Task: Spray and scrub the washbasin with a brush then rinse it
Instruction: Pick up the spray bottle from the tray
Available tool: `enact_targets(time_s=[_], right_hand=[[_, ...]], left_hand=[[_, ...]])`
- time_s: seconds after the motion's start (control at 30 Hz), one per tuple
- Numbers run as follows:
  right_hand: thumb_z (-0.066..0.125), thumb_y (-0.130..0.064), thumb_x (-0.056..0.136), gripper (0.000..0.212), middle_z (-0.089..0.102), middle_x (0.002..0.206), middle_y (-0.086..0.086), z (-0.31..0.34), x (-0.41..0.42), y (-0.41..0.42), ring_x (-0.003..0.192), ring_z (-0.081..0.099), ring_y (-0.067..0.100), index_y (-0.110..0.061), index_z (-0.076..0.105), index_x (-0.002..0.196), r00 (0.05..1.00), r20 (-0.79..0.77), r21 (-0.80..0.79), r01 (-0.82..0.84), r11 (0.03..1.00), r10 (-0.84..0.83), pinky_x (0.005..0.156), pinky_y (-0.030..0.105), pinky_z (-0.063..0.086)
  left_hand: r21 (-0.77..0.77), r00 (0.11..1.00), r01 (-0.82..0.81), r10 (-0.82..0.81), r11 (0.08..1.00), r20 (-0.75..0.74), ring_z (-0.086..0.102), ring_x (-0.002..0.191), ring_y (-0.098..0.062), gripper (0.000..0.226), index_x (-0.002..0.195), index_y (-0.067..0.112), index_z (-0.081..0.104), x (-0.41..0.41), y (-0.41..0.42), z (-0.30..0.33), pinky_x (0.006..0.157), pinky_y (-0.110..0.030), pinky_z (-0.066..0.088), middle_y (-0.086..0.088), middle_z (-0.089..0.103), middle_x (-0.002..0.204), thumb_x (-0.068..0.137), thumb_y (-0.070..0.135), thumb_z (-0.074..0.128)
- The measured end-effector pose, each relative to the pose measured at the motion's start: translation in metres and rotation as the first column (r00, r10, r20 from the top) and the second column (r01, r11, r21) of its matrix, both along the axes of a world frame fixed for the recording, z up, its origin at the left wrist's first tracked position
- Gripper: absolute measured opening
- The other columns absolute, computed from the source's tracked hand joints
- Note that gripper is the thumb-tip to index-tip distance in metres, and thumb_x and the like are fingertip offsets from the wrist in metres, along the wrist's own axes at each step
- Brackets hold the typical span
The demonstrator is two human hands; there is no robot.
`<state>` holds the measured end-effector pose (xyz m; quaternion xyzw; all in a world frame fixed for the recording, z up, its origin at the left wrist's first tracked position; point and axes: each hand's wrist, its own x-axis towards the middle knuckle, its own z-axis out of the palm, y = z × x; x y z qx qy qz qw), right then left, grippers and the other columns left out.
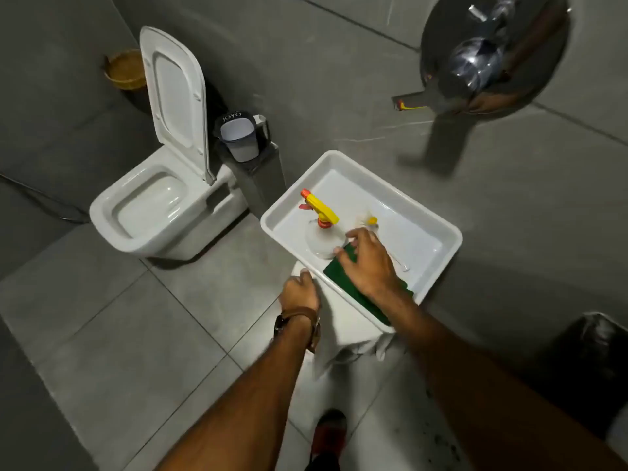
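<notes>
A white rectangular washbasin (438, 229) stands in the middle of the view. Inside it rests a clear spray bottle (323, 244) with a yellow and orange trigger head. A brush with a yellow end (372, 220) lies in the basin beyond my right hand. A green scrub pad (353, 287) lies over the near rim. My right hand (368, 263) rests on the pad, fingers spread and bent, touching the bottle's side. My left hand (299, 288) is closed on the basin's near left rim.
A white toilet (153, 205) with its lid raised stands to the left, a mug (239, 139) on a ledge beside it. A round mirror (492, 52) hangs at upper right. A dark bin (591, 365) sits at lower right. A white cloth (353, 345) hangs under the basin.
</notes>
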<state>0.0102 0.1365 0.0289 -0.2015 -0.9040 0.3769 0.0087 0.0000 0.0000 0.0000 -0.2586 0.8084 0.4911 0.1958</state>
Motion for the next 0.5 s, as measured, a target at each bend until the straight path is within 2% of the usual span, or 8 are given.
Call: enact_targets(time_s=[0.07,0.1,0.2,0.27,0.37,0.43,0.5], right_hand=[[0.079,-0.035,0.089,0.06,0.059,0.14,0.009,-0.008,-0.021,-0.004,0.128,0.057,0.024,-0.02,0.053,0.141,0.995,0.015,-0.264,0.1,0.959,-0.1,0.104,0.036,0.05],[0.082,-0.034,0.087,0.068,0.057,0.146,0.008,-0.011,-0.031,-0.006,0.133,0.054,0.023,-0.022,0.05,0.145,0.994,0.011,-0.344,0.105,0.933,-0.108,0.105,0.034,0.047],[0.086,-0.029,0.084,0.075,0.056,0.15,0.005,-0.021,-0.057,-0.011,0.138,0.05,0.021,-0.027,0.048,0.149,0.995,-0.028,-0.467,0.069,0.881,-0.093,0.11,0.035,0.045],[0.086,-0.021,0.084,0.07,0.064,0.142,0.002,-0.025,-0.071,-0.011,0.13,0.058,0.021,-0.028,0.053,0.145,0.995,-0.077,-0.507,0.018,0.862,-0.066,0.106,0.035,0.051],[0.076,-0.011,0.089,0.051,0.075,0.126,-0.006,-0.027,-0.09,-0.01,0.114,0.069,0.015,-0.025,0.064,0.137,0.993,-0.117,-0.472,-0.081,0.878,0.029,0.102,0.035,0.057],[0.069,-0.007,0.091,0.043,0.077,0.121,-0.003,-0.024,-0.096,-0.011,0.108,0.071,0.021,-0.023,0.069,0.131,0.992,-0.109,-0.445,-0.1,0.89,0.057,0.104,0.043,0.057],[0.064,-0.001,0.093,0.044,0.077,0.12,0.004,-0.017,-0.096,-0.011,0.111,0.071,0.025,-0.018,0.07,0.133,0.993,-0.108,-0.468,-0.089,0.879,0.043,0.106,0.045,0.055]], left_hand=[[0.056,0.999,-0.02,0.017,0.998,0.051,0.064,0.101,-0.046,0.052,0.106,-0.002,0.067,-0.004,0.009,-0.007,0.092,-0.048,0.052,-0.027,0.07,0.107,0.099,0.042,0.041],[0.062,0.998,-0.004,0.001,0.998,0.058,0.064,0.101,-0.043,0.051,0.107,0.001,0.069,-0.005,0.015,-0.009,0.094,-0.045,0.051,-0.024,0.071,0.108,0.1,0.041,0.039],[0.064,0.998,-0.019,0.015,0.998,0.063,0.063,0.097,-0.036,0.045,0.109,0.004,0.069,-0.006,0.03,-0.024,0.09,-0.035,0.048,-0.017,0.071,0.108,0.101,0.039,0.041],[0.059,0.996,-0.068,0.065,0.996,0.062,0.06,0.089,-0.032,0.04,0.107,0.004,0.069,-0.005,0.035,-0.034,0.082,-0.03,0.044,-0.014,0.071,0.102,0.101,0.036,0.046],[0.054,0.988,-0.14,0.136,0.989,0.072,0.055,0.081,-0.027,0.034,0.104,0.007,0.069,-0.004,0.042,-0.045,0.078,-0.027,0.039,-0.006,0.065,0.089,0.1,0.034,0.049],[0.052,0.984,-0.164,0.16,0.985,0.077,0.055,0.08,-0.027,0.032,0.103,0.008,0.069,-0.004,0.043,-0.047,0.078,-0.028,0.038,-0.005,0.064,0.087,0.1,0.033,0.05],[0.061,0.984,-0.167,0.162,0.984,0.076,0.056,0.08,-0.028,0.031,0.101,0.009,0.069,-0.004,0.044,-0.045,0.078,-0.028,0.039,-0.005,0.064,0.086,0.1,0.033,0.051]])
